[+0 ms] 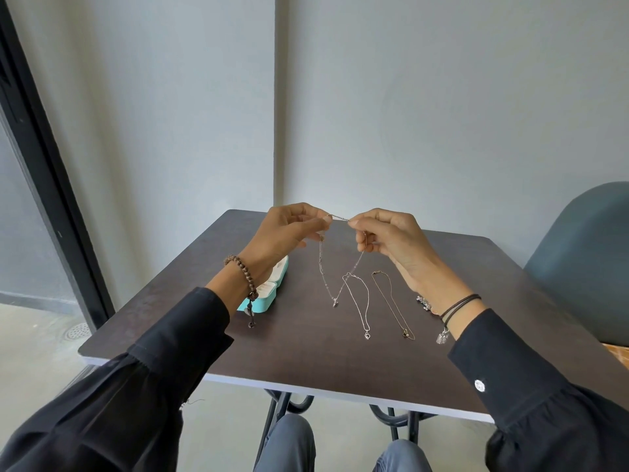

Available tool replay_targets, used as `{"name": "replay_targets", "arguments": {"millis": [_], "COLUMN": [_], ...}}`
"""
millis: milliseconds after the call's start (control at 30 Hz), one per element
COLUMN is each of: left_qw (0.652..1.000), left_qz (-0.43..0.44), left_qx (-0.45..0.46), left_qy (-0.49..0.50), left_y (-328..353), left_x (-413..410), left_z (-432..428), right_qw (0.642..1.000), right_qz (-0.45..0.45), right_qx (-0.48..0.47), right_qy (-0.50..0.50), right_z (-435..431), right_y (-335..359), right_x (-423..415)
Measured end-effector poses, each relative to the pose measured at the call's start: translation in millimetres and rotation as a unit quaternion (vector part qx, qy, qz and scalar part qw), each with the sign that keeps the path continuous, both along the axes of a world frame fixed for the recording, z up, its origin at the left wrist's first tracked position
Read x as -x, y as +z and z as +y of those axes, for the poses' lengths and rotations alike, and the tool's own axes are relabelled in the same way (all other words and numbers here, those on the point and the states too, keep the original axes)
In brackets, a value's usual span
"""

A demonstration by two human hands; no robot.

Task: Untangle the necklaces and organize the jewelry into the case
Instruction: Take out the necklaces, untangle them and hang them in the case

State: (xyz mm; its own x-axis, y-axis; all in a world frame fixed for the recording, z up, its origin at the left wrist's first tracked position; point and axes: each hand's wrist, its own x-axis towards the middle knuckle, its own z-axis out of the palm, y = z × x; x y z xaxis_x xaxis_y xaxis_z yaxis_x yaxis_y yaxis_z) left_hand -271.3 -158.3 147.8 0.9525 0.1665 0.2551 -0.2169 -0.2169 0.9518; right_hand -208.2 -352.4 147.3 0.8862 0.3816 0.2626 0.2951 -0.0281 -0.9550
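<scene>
Mid-frame, left hand (286, 229) and right hand (388, 243) each have a pinched-closed grip on the held necklace (323, 267), dangling over the bench (306, 335) beside the teal case (269, 294).

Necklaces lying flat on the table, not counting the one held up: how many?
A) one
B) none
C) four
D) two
D: two chains lie side by side on the table, one silver necklace ending in a heart pendant and one gold necklace, while the left hand and right hand hold a third necklace up.
</scene>
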Motion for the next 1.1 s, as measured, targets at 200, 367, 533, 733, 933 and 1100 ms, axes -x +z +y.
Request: {"name": "replay_targets", "arguments": {"millis": [200,367,533,733,933,1100], "left_qw": [1.0,0.998,0.994,0.994,0.996,0.997], "left_qz": [0.01,0.027,0.02,0.013,0.002,-0.009], "left_qx": [-0.002,0.047,0.109,0.106,0.082,0.052], "left_qy": [0.004,-0.007,-0.024,-0.032,-0.037,-0.052], "left_y": [2.7,7.5,13.8,20.5,26.6,32.5], "left_x": [-3.0,-4.6,-7.0,-8.7,-5.6,-0.4], "left_z": [-1.3,-1.8,-2.4,-5.7,-12.0,-13.5], "right_qw": [1.0,1.0,1.0,0.999,0.992,0.973], "right_qz": [-0.004,0.007,0.004,0.009,-0.002,-0.06], "right_qx": [-0.001,-0.013,-0.014,0.013,0.123,0.215], "right_qy": [0.002,0.012,0.026,0.028,0.034,0.062], "right_z": [-1.2,-0.6,3.6,9.9,10.5,12.2], "right_y": [2.5,3.3,2.1,1.3,-4.7,-9.8], "right_x": [-0.2,-1.9,-1.2,1.8,2.0,4.3]}}
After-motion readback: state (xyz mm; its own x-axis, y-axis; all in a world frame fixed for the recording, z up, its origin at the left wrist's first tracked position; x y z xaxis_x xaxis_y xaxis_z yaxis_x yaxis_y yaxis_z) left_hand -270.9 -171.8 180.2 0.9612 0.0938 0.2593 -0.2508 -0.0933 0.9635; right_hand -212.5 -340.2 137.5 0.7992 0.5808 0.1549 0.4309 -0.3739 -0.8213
